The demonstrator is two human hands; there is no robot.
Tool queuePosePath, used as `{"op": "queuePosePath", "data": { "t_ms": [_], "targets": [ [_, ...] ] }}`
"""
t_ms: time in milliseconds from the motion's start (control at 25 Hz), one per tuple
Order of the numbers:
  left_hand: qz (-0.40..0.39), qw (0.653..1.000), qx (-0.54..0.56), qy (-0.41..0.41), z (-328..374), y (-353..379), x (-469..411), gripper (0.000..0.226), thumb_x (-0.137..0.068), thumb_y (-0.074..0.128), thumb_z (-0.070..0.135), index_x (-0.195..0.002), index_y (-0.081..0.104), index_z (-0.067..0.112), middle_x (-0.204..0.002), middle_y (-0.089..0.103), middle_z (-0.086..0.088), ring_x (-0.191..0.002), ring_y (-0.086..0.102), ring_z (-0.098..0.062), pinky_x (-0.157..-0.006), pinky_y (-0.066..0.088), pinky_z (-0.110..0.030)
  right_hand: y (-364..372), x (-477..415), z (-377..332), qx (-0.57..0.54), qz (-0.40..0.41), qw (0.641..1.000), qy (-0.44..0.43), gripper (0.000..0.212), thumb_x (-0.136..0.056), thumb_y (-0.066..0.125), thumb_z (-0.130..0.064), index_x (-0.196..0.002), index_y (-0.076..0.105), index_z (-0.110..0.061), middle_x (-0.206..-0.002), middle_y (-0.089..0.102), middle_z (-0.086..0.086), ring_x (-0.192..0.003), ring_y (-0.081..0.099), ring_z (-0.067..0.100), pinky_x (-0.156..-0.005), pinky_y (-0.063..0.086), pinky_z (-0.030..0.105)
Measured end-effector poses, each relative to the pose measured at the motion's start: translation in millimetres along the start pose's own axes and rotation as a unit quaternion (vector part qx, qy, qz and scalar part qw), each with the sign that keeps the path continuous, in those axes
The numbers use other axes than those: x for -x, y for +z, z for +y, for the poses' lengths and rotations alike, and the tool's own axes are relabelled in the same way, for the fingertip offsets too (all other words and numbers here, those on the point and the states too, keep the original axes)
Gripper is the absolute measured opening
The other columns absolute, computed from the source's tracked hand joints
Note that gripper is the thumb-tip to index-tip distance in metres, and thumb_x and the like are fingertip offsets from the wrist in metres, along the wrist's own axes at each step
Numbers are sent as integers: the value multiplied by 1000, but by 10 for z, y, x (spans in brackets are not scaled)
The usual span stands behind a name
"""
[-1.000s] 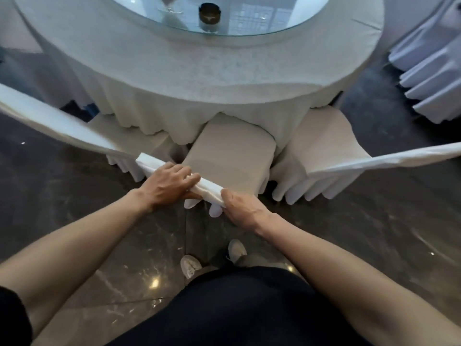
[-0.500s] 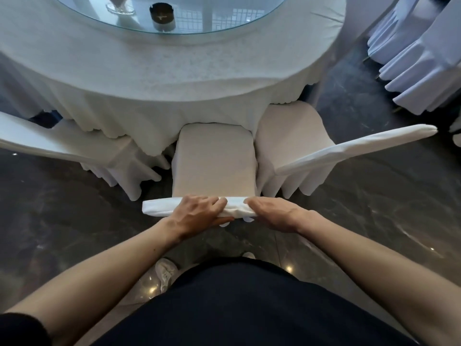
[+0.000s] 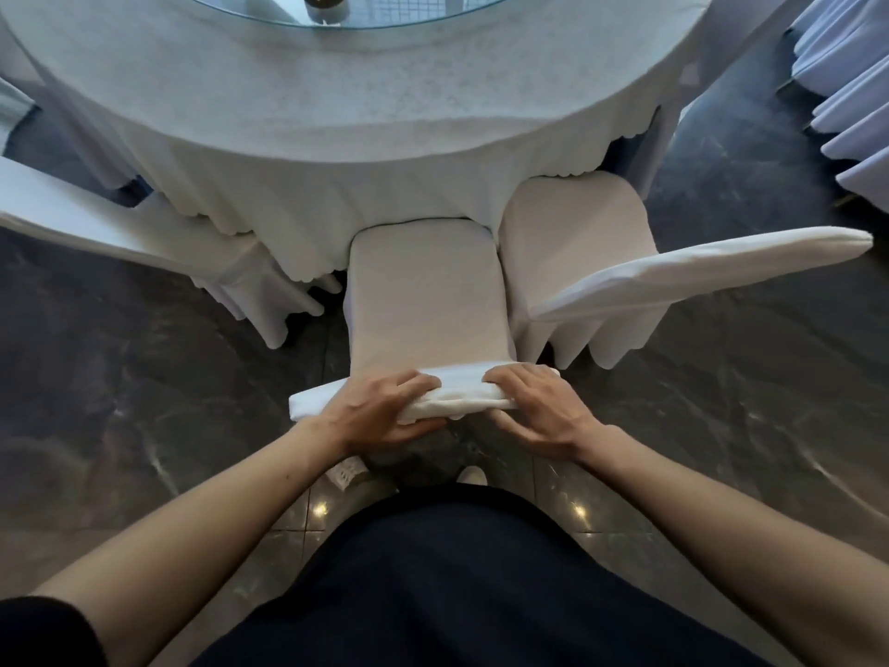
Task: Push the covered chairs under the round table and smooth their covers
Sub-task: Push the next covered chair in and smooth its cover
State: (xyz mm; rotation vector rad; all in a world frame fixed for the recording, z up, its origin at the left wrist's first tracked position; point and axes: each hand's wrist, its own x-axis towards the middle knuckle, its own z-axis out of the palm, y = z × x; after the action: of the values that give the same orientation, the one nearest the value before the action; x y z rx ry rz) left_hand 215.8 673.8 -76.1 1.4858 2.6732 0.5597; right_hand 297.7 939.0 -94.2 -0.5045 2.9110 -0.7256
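Observation:
A chair in a white cover (image 3: 425,296) stands straight in front of me, its seat front tucked under the hanging cloth of the round table (image 3: 298,108). My left hand (image 3: 385,411) and my right hand (image 3: 536,411) both grip the top edge of its backrest (image 3: 462,389), fingers curled over the cover. A second covered chair (image 3: 577,252) sits at the right with its seat partly under the table and its backrest angled away to the right. A third covered chair (image 3: 158,243) is at the left, also partly under the cloth.
A glass turntable (image 3: 365,12) lies on the tabletop. More covered chairs (image 3: 851,103) stand at the far right. The floor is dark polished stone (image 3: 120,377). My feet (image 3: 471,474) are just behind the middle chair.
The middle chair has swung from an angle to square with the table. Both hands stayed on its backrest, the right one shifting onto the top edge. My view has moved closer.

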Motion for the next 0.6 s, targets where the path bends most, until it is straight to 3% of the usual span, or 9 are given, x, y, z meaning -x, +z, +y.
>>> {"op": "queuePosePath", "data": {
  "t_ms": [120,240,360,600],
  "targets": [
    [-4,1000,-1,-28,-137,9,203,48,-87,44,61,-106,56,18,-91,69,1,-70,65,-25,-50,44,-29,118,-123,-126,-9,99,994,40,33,-94,40,-41,-95,63,-16,-91,68,0,-82,62,22,-71,47,35],
    [-12,1000,-4,-27,-188,68,230,47,-91,38,61,-105,49,18,-91,71,-4,-72,68,-28,-51,53,-38,208,-273,-148,43,184,977,97,37,-92,35,-32,-71,60,-16,-65,62,0,-57,57,23,-50,41,32],
    [-5,1000,13,-22,-268,34,190,50,-94,28,63,-106,47,19,-92,72,-6,-73,69,-27,-52,55,-40,258,-423,-118,62,223,967,107,36,-88,35,-29,-63,57,-16,-56,57,0,-49,50,22,-46,35,31],
    [18,996,3,-83,-843,-240,-61,69,-89,26,71,-104,58,11,-91,72,-8,-69,67,-30,-53,54,-39,176,-1235,-45,49,197,973,106,35,-87,35,-33,-62,53,-16,-52,53,1,-42,46,21,-46,21,24]
  ]
}}
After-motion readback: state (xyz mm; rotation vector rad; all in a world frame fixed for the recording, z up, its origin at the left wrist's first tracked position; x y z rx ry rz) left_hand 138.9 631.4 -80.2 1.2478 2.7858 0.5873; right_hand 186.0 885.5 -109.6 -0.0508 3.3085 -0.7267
